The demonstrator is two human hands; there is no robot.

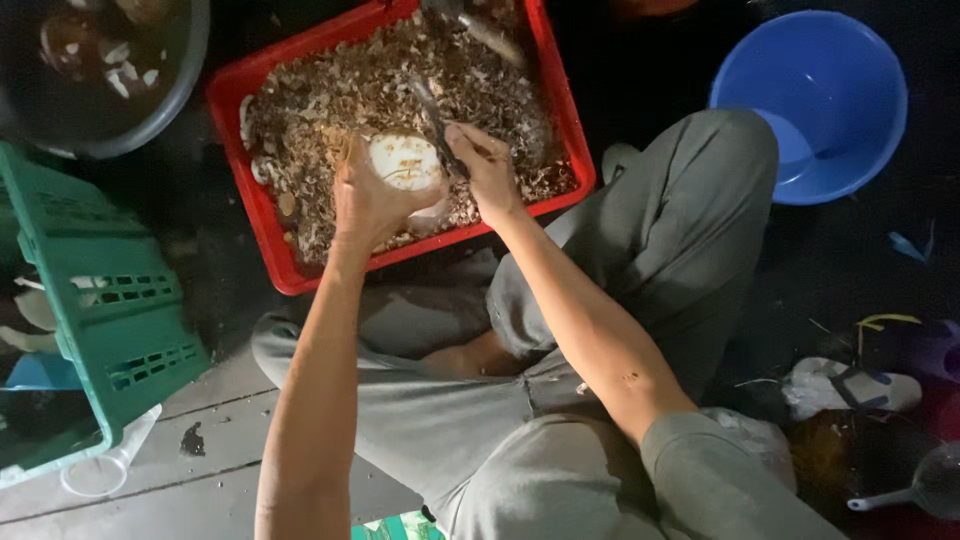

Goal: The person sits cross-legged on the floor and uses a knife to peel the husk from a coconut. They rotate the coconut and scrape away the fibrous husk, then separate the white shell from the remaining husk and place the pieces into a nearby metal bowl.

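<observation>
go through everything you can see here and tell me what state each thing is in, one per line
left hand: closed around a white peeled coconut
white peeled coconut: held over the crate, mostly pared
right hand: gripping a knife
knife: blade against the coconut
red crate: filled with brown shavings
blue tub: looks empty
green crate: tilted, contents unclear
dark basin: holds a few pieces
</observation>
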